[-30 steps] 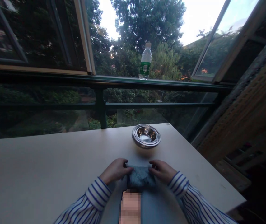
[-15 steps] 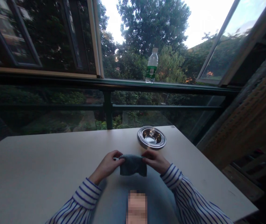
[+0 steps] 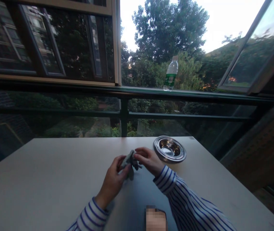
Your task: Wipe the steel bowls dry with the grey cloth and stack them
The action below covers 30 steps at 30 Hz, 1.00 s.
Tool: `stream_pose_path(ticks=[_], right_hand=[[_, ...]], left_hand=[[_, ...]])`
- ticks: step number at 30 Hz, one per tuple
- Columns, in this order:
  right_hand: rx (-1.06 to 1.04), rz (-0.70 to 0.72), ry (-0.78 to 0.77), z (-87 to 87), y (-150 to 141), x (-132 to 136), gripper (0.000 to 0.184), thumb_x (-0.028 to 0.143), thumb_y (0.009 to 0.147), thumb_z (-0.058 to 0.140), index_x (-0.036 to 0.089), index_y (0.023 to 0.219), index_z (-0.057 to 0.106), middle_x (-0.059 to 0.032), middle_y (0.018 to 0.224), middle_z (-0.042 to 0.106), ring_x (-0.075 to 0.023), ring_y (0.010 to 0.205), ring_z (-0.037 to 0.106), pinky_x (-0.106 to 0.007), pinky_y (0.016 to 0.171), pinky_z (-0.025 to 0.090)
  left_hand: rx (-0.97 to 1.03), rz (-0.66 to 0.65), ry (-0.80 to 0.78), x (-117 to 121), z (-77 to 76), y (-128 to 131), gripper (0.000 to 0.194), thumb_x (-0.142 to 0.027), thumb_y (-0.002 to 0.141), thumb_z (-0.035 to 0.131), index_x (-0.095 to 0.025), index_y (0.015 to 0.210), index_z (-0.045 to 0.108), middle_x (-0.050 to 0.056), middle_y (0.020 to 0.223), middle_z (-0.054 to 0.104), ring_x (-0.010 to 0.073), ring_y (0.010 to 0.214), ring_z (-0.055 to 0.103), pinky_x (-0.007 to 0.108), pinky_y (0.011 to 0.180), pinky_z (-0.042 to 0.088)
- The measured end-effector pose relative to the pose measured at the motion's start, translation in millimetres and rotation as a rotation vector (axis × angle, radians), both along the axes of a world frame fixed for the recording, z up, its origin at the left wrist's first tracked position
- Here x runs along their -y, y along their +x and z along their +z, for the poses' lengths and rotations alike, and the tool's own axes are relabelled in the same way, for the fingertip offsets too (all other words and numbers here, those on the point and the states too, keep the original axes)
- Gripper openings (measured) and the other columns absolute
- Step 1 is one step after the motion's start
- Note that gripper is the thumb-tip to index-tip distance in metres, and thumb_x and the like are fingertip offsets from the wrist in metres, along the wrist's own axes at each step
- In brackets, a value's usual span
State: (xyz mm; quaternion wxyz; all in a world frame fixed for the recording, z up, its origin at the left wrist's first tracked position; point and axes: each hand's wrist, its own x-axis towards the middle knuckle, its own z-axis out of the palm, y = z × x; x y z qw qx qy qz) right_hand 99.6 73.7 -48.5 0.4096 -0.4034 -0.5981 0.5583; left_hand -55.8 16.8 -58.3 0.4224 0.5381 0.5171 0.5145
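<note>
A small grey-green cloth (image 3: 130, 160) is bunched up between my two hands, above the white table. My left hand (image 3: 114, 178) grips it from the left, with the thumb in front and the fingers behind. From the right, my right hand (image 3: 148, 159) pinches the cloth's other side near its top. Part of the cloth hangs below my fingers. Just beyond my right hand sits a shiny metal bowl (image 3: 170, 149) with a wide rim, which looks like several stacked together.
The white table (image 3: 62, 179) ends at a dark green railing (image 3: 91, 93) under an open window. A clear plastic bottle (image 3: 170, 75) with a green label stands on the railing ledge. At the bottom edge is a blurred-out, dark-edged object (image 3: 155, 219).
The cloth went from stretched flat between both hands to bunched together. My hands came closer to each other and turned. The view has swung left, so the bowl and bottle appear farther right.
</note>
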Motion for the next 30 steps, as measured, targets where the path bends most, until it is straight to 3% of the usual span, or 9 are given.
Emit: stream_pose_path(ticks=[5,9,16,22,26,28,30], right_hand=[[0.028,-0.039,0.067,2.4,-9,9,0.041,0.028,0.064,0.070,0.016,0.101,0.059,-0.0072,0.095,0.067,-0.0193,0.086,0.062,-0.031,0.072,0.050],[0.026,-0.050,0.077,0.0,-5,2,0.028,0.025,0.067,0.064,0.015,0.093,0.062,-0.0055,0.088,0.068,-0.0188,0.085,0.062,-0.030,0.076,0.048],[0.082,0.024,0.035,-13.4,5,-8,0.026,0.033,0.076,0.062,0.012,0.092,0.062,-0.0032,0.078,0.066,-0.0130,0.063,0.061,-0.025,0.056,0.048],[0.194,0.018,0.182,-22.3,4,-11,0.028,0.036,0.083,0.055,0.013,0.099,0.059,-0.0036,0.079,0.065,-0.0134,0.064,0.062,-0.028,0.058,0.050],[0.293,-0.017,0.363,-17.4,9,2,0.038,0.032,0.077,0.058,0.017,0.112,0.056,-0.0112,0.103,0.064,-0.0217,0.089,0.061,-0.039,0.075,0.049],[0.341,-0.024,0.476,-12.1,10,17,0.045,0.030,0.072,0.063,0.018,0.114,0.055,-0.0142,0.119,0.056,-0.0262,0.108,0.053,-0.045,0.089,0.041],[0.377,0.017,0.577,-7.1,6,33,0.046,0.030,0.067,0.068,0.020,0.111,0.058,-0.0132,0.121,0.056,-0.0273,0.112,0.049,-0.046,0.095,0.035]], left_hand=[[0.132,-0.009,-0.062,-5,9.4,-13,0.036,-0.038,0.074,0.059,-0.014,0.101,0.060,0.007,0.094,0.070,0.0211,0.086,0.062,0.029,0.079,0.046],[0.203,0.028,-0.108,-9,13.1,-25,0.036,-0.039,0.074,0.058,-0.014,0.100,0.062,0.006,0.093,0.070,0.0205,0.087,0.061,0.028,0.080,0.045],[0.256,0.099,-0.252,-15,8.6,-39,0.047,-0.039,0.069,0.065,-0.011,0.106,0.057,0.006,0.082,0.069,0.0186,0.076,0.062,0.027,0.066,0.045],[0.329,-0.024,-0.354,-4,9.5,-37,0.046,-0.030,0.064,0.073,-0.010,0.103,0.058,0.009,0.080,0.070,0.0190,0.072,0.064,0.029,0.066,0.047],[0.406,-0.025,-0.332,-9,13.4,-38,0.030,-0.026,0.067,0.070,-0.009,0.091,0.064,0.008,0.079,0.071,0.0158,0.068,0.063,0.026,0.066,0.047],[0.441,-0.003,-0.319,-14,16.1,-36,0.025,-0.026,0.068,0.069,-0.010,0.087,0.064,0.006,0.076,0.070,0.0148,0.066,0.062,0.026,0.065,0.047],[0.471,0.014,-0.304,-19,18.9,-33,0.024,-0.026,0.069,0.067,-0.010,0.086,0.064,0.005,0.072,0.069,0.0146,0.064,0.062,0.026,0.064,0.048]])
